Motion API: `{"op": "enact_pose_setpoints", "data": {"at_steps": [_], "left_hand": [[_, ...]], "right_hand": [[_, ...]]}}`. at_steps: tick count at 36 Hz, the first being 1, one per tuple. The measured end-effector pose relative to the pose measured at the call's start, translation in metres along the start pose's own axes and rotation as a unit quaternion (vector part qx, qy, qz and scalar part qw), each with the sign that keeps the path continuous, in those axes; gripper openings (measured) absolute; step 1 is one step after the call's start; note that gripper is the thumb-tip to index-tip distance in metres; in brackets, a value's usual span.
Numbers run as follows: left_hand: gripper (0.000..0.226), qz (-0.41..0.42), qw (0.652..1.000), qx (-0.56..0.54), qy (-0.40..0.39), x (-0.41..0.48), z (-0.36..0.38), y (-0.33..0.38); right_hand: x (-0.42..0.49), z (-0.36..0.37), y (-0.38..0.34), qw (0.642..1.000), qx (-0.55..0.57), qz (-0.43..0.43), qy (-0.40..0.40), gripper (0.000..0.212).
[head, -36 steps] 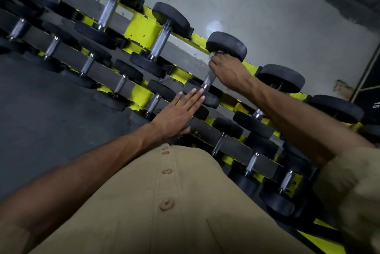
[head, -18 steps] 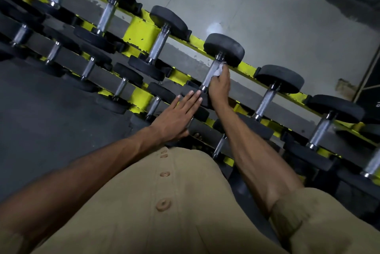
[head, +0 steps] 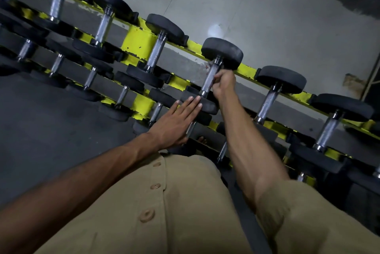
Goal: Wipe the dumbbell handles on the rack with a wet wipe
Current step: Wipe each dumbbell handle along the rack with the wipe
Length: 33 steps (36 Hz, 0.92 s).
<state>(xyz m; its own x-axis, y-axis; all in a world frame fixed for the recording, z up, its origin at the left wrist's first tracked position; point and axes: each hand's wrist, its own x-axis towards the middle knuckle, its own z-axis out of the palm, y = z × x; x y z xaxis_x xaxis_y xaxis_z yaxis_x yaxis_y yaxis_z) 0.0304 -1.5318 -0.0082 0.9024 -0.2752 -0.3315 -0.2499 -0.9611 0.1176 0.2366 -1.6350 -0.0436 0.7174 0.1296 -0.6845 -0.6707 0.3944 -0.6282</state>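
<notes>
A yellow and grey rack holds rows of black-headed dumbbells with knurled steel handles. My right hand is curled against the right side of one upper-row dumbbell handle, just under its top head. The wet wipe is hidden inside that hand. My left hand lies flat with straight fingers. Its fingertips rest on the lower head of the same dumbbell.
Neighbouring upper-row dumbbells stand to the left and to the right. A lower row of smaller dumbbells runs below. A pale concrete surface lies beyond the rack and dark flooring to the left. My beige shirt fills the bottom.
My right hand slid from the top of the handle down towards its lower end, then back up to the middle. The white wipe showed briefly and is now covered. My left hand stayed flat.
</notes>
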Motion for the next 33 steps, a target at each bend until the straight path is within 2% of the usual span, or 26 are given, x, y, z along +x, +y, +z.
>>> {"op": "enact_pose_setpoints", "data": {"at_steps": [2,4,6,7,9,12,16,17,19,21,24,25,26,30,33], "left_hand": [[0.117,0.001,1.000,-0.002,0.001,0.000,0.001,-0.002],[0.120,0.000,1.000,-0.001,0.001,-0.001,0.002,-0.002],[0.122,-0.001,1.000,-0.001,0.005,-0.001,0.003,-0.002],[0.124,-0.001,1.000,-0.002,0.007,-0.001,0.003,-0.002],[0.126,0.002,1.000,0.000,0.010,-0.001,0.003,-0.003],[0.123,0.010,1.000,0.002,0.008,-0.001,0.003,-0.005],[0.124,0.012,1.000,0.003,0.004,0.000,0.004,-0.005],[0.124,0.011,1.000,0.003,0.004,0.000,0.004,-0.005],[0.123,0.011,1.000,0.003,0.001,0.000,0.005,-0.006],[0.123,0.011,1.000,0.004,-0.001,0.000,0.005,-0.007],[0.123,0.006,1.000,0.004,0.003,0.001,0.008,-0.004],[0.122,0.005,1.000,0.003,0.003,0.001,0.009,-0.003],[0.122,0.005,1.000,0.003,0.003,0.002,0.009,-0.002],[0.120,0.000,1.000,0.008,0.014,0.002,0.011,-0.001],[0.120,-0.003,1.000,0.010,0.025,0.001,0.014,-0.001]], "right_hand": [[-0.007,-0.002,0.007,0.998,-0.025,-0.046,0.023,0.026],[-0.013,-0.008,0.014,0.986,-0.119,-0.113,0.031,0.032],[-0.018,-0.014,0.022,0.946,-0.275,-0.168,0.023,0.037],[-0.020,-0.018,0.026,0.913,-0.355,-0.199,0.016,0.042],[-0.027,-0.025,0.029,0.819,-0.504,-0.273,-0.014,0.056],[-0.027,-0.040,0.029,0.623,-0.689,-0.366,-0.054,0.059],[-0.010,-0.034,0.008,0.364,-0.814,-0.432,-0.132,0.049],[-0.006,-0.030,-0.001,0.310,-0.832,-0.438,-0.139,0.047],[-0.001,-0.022,-0.015,0.215,-0.860,-0.445,-0.126,0.041],[-0.004,-0.017,-0.017,0.144,-0.880,-0.439,-0.108,0.037],[-0.008,-0.005,-0.002,0.018,-0.899,-0.413,-0.145,0.036],[-0.010,0.001,0.000,-0.003,-0.901,-0.399,-0.170,0.036],[-0.010,0.008,-0.002,-0.003,-0.905,-0.381,-0.189,0.035],[-0.013,0.030,-0.020,0.046,-0.937,-0.299,-0.175,0.035],[-0.018,0.031,-0.014,0.040,-0.946,-0.266,-0.179,0.033]]}}
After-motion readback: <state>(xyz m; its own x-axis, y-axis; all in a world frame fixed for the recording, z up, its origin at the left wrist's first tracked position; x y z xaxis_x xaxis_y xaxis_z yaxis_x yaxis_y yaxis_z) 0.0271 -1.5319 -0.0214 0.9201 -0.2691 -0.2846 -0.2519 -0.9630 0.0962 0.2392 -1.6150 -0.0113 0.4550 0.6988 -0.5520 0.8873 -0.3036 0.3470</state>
